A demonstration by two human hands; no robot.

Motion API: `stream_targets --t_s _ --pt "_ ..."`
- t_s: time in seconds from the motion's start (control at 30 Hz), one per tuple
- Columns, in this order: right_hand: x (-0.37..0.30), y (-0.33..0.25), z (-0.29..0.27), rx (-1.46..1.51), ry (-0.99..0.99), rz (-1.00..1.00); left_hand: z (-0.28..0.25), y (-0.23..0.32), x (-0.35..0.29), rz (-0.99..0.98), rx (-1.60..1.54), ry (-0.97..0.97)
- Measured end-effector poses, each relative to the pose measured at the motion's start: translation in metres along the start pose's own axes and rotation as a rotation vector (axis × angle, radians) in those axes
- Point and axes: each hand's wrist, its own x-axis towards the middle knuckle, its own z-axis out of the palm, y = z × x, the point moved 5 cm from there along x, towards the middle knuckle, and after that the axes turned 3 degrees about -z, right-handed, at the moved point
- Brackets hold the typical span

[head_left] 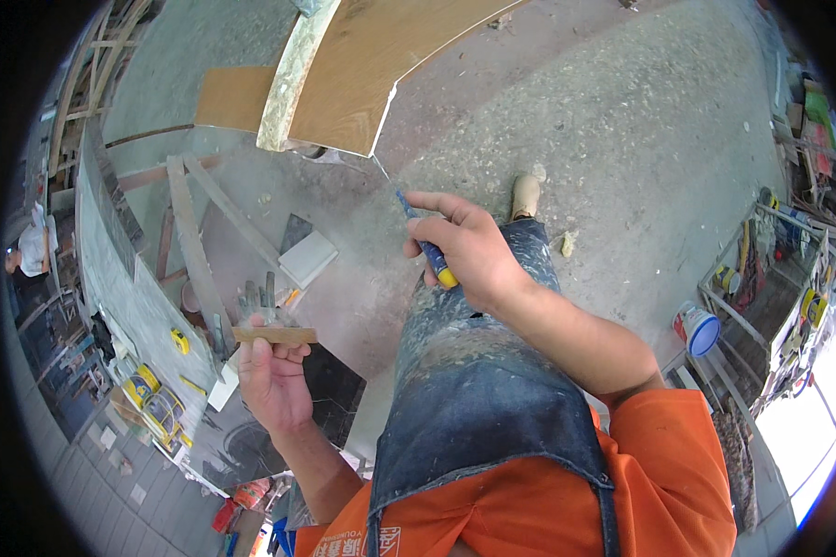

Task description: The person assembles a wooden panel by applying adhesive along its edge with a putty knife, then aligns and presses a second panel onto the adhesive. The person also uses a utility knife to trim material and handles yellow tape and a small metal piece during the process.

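My right hand (464, 243) is closed round a screwdriver-like tool (434, 260) with a blue handle and yellow butt. Its thin shaft points up and left, and its tip is close to the lower corner of a brown wood-grained panel (362, 74) with a white edge; I cannot tell whether they touch. Lower left, my left hand (277, 376) grips a short brown strip (274, 334), thumb on the near side and fingers behind. A pale mottled strip (293, 79) lies across the panel, with a smaller brown piece (237, 97) to its left.
Wooden bars (195, 241) form a stand under the panel. On the left workbench (135, 306) are a yellow tape measure (179, 341) and yellow tubs (144, 382). A white block (308, 258) lies beyond my left hand. A white-and-blue bucket (699, 330) stands right, beside a cluttered rack (762, 297).
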Motion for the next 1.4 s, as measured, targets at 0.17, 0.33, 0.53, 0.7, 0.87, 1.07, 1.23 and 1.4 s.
stream_targets --t_s 0.17,0.33,0.53,0.7,0.87,1.07,1.23,1.4 --pt "-0.008 0.007 0.002 -0.056 -0.004 -0.035 -0.001 0.000 0.000 -0.006 -0.025 -0.021" --pt "-0.012 0.014 -0.001 -0.090 0.000 -0.063 0.001 -0.002 0.003 -0.023 -0.028 -0.012" --pt "-0.049 -0.013 -0.020 -0.176 -0.038 -0.069 0.011 0.003 0.011 0.018 -0.107 -0.011" --pt "-0.083 -0.097 -0.037 -0.247 0.048 -0.347 0.033 -0.005 0.040 0.067 -0.205 -0.148" --pt "-0.033 -0.208 -0.072 -0.192 0.134 -0.554 0.082 -0.002 0.056 0.086 -0.273 -0.104" --pt "0.106 -0.359 -0.102 -0.312 0.239 -0.597 0.116 -0.026 0.076 0.130 -0.275 0.069" --pt "0.246 -0.465 -0.105 -0.380 0.133 -0.617 0.196 -0.044 0.074 0.173 -0.462 0.330" --pt "0.335 -0.521 -0.116 -0.524 0.153 -0.492 0.262 -0.080 0.050 0.205 -0.743 0.523"
